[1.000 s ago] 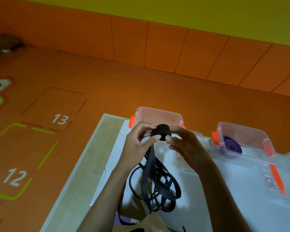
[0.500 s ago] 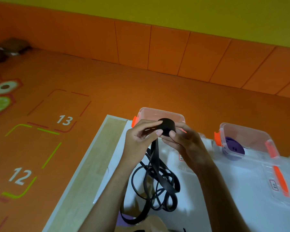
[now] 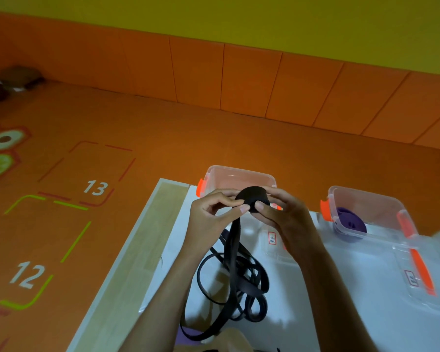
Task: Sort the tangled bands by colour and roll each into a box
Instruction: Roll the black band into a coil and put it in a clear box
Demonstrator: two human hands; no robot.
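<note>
A black band (image 3: 235,275) hangs in loose loops down onto the white table (image 3: 366,313). Its upper end is wound into a small black roll (image 3: 252,196), held above the table. My left hand (image 3: 211,217) pinches the roll from the left and my right hand (image 3: 287,219) grips it from the right. Behind my hands stands a clear box (image 3: 239,176) with orange clips; no band shows inside it. To the right, another clear box (image 3: 371,214) holds a rolled purple band (image 3: 351,221). A purple piece (image 3: 188,335) shows at the bottom edge.
Two clear lids lie on the table, one (image 3: 272,247) under my right hand and one with an orange clip (image 3: 417,275) at the right. The table's wooden left edge (image 3: 142,250) borders an orange floor with numbers 12 and 13. An orange padded wall runs behind.
The roll in my hands has turned a little and my fingers have shifted on it. The view has drifted slightly; the hanging loops have barely moved.
</note>
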